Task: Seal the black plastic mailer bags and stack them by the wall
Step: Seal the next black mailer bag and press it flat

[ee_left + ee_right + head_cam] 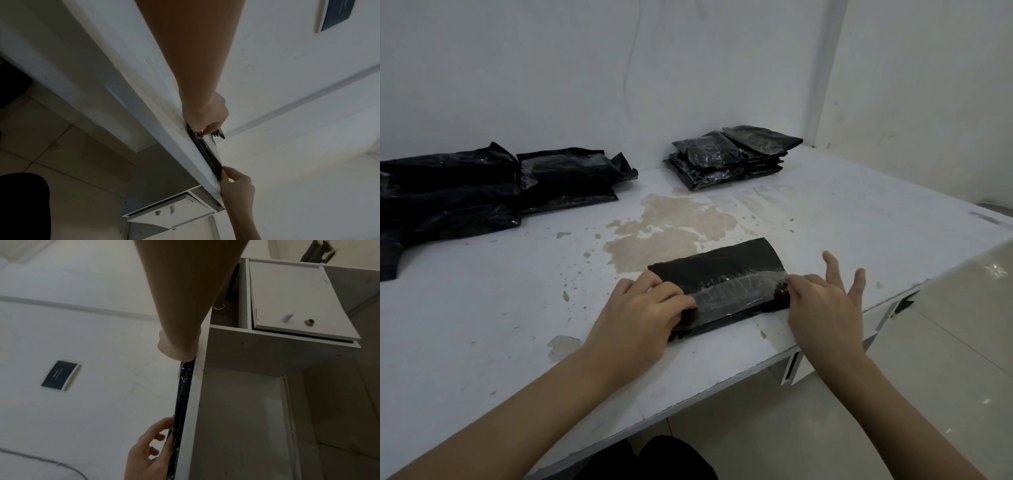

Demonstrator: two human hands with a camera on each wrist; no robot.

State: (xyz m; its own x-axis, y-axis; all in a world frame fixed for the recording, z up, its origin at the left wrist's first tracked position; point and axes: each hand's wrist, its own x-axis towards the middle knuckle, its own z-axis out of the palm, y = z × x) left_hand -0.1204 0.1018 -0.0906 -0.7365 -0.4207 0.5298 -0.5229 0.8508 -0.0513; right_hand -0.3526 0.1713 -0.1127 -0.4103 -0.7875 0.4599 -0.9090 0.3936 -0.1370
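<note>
Left hand fingers curled, pinching the mailer bag at its left end; right hand pinches the right end, outer fingers splayed. Bag lies flat near table front edge. Stacked bags far, against wall.

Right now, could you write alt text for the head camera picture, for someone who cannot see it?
Two bare hands, left hand and right hand, press clear tape across a black mailer bag on a white table. Stacked bags sit by the wall.

Left hand curled, fingers pressing down; right hand pinching, outer fingers splayed
</note>
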